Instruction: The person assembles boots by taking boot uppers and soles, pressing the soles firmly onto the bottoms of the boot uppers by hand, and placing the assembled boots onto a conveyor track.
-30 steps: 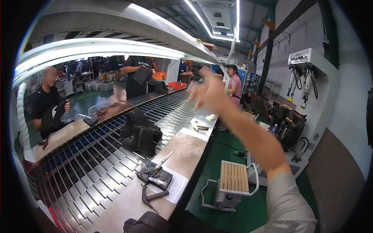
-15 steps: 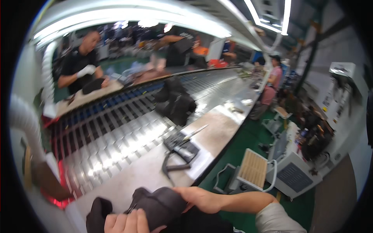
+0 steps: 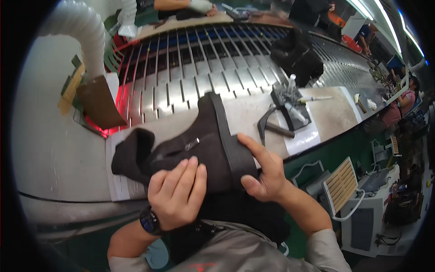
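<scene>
A black ankle boot lies on its side on the bench's near edge, its shaft folded to the left and its thick sole facing right. A metal zipper pull shows on the upper side. My left hand holds the near side of the boot, fingers together across the upper just below the zipper; its thumb is hidden. With thumb and fingers apart, my right hand grips the heel.
Right of the boot, a dark block carries syringe-like applicators, beside a dark hammer-like tool. Beyond runs a slatted metal conveyor bearing black boots. A white hose and brown board stand left. Across it, a person's gloved hand shows.
My view has tipped down and turned left. The boot has turned so its side with the zipper faces up; my right hand remains at the heel.
</scene>
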Tool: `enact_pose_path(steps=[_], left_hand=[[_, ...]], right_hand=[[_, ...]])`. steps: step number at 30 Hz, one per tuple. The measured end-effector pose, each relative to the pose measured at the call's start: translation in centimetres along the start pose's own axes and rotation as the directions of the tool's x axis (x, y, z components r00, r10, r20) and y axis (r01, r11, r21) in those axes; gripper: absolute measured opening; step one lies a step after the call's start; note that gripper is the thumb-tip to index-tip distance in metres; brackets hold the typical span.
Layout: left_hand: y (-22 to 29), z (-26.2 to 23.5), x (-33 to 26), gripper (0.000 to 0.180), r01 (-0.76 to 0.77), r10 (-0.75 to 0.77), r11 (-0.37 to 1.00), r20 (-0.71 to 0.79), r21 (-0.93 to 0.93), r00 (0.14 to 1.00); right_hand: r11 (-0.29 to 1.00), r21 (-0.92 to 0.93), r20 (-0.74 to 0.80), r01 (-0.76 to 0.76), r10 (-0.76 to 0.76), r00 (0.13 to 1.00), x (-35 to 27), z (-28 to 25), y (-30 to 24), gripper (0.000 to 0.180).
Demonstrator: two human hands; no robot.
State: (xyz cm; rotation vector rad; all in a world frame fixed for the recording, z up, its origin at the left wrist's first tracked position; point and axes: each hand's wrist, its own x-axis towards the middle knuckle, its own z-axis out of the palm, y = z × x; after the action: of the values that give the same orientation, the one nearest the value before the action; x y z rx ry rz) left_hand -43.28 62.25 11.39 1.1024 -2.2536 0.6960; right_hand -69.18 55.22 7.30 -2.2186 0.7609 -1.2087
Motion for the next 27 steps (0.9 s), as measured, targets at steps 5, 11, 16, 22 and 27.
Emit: enact_pose_path(steps=[5,11,16,22,27], left_hand=[[2.2,6.8,-5.6,0.062,0.327,-0.265,0.915,0.255,-0.238,0.930],[-1.2,5.9,-2.8,0.068,0.489,-0.338,0.751,0.379,-0.443,0.862],[-2.8,9.2,-3.7,0.112,0.510,-0.329,0.749,0.431,-0.423,0.840],[-2.6,10.4,-4.5,0.119,0.535,-0.360,0.718,0.420,-0.446,0.833],[-2.7,10.7,-4.6,0.119,0.548,-0.371,0.689,0.418,-0.476,0.829]], right_hand=[[1.000,0.017,-0.046,-0.001,0.002,0.999,-4.6,6.2,6.1,0.078],[0.812,0.413,-0.057,-0.412,0.475,0.878,-3.9,7.5,3.6,0.066],[0.719,0.492,-0.069,-0.490,0.594,0.802,-2.2,8.3,2.6,0.048],[0.669,0.557,-0.151,-0.493,0.665,0.731,-3.1,9.0,3.1,0.038],[0.625,0.592,-0.173,-0.509,0.715,0.677,-3.5,8.9,3.4,0.039]])
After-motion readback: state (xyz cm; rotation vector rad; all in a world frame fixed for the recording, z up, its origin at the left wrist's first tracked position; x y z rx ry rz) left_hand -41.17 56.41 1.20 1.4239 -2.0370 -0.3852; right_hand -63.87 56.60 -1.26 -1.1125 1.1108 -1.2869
